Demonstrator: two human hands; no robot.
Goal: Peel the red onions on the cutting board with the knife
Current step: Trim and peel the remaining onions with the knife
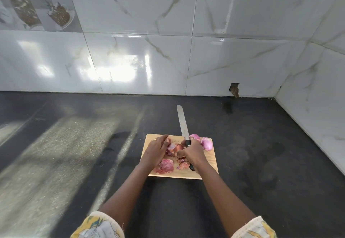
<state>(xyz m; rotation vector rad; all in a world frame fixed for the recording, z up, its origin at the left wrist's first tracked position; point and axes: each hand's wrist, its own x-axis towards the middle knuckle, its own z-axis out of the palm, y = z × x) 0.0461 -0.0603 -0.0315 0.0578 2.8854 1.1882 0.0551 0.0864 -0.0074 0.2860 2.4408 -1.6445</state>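
Red onions (206, 143) and loose skins (165, 165) lie on the wooden cutting board (211, 160), which I see on a dark countertop (74, 144) below marbled wall tiles (140, 60). The right hand (194, 153) clasps the knife (183, 123), blade pointing wallward. The left hand (155, 150) touches peelings; I cannot tell its grasp.

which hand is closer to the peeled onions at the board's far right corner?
Right. The right hand, gripping the knife, sits directly beside the peeled onions; the left hand is across the cutting board, near its left side.
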